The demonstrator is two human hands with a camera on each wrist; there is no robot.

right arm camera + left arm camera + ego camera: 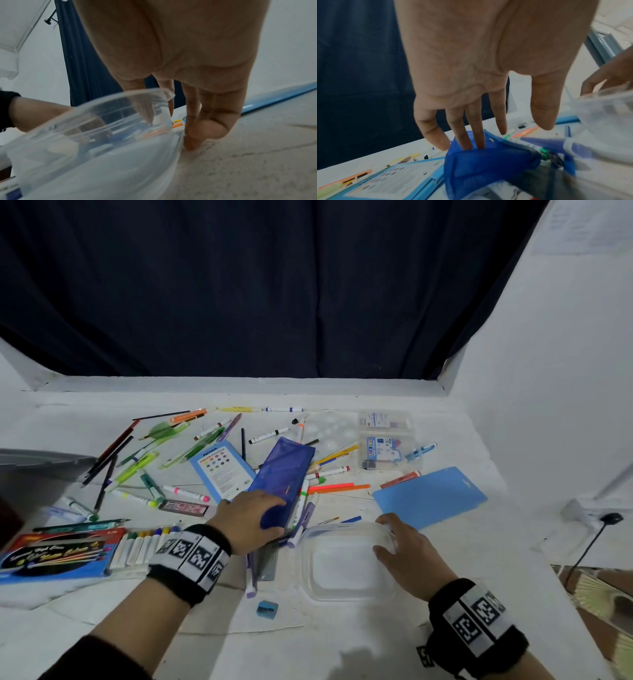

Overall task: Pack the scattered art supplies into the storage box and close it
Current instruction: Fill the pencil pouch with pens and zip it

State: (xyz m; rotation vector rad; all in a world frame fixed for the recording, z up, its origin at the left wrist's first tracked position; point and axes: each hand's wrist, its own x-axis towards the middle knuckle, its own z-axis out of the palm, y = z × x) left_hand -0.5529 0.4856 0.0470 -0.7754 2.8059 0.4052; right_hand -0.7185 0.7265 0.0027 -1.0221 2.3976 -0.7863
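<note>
- The left hand (251, 520) lies on the near end of a dark blue mesh pencil pouch (282, 470); in the left wrist view its fingers (475, 129) are straight and press into the fabric — a flat, released hand, not a clasp.
- The pouch slants across the middle of the white surface (342, 645), lying over markers and a light blue colour-pencil card (219, 465).
- The right hand (409, 554) grasps the far right rim of a clear plastic storage box (346, 568): the thumb reaches inside the wall, the other fingers (192, 140) curl against its outside.
- The box stands open on the surface, just right of the pouch; nothing shows inside it.
- A blue lid (430, 498) lies flat just beyond the box, apart from it.
- Pens, pencils and markers are scattered over the far half of the surface; a boxed paint set (58, 554) sits at the left edge, and a small blue sharpener (267, 608) lies near the box's front left corner.
</note>
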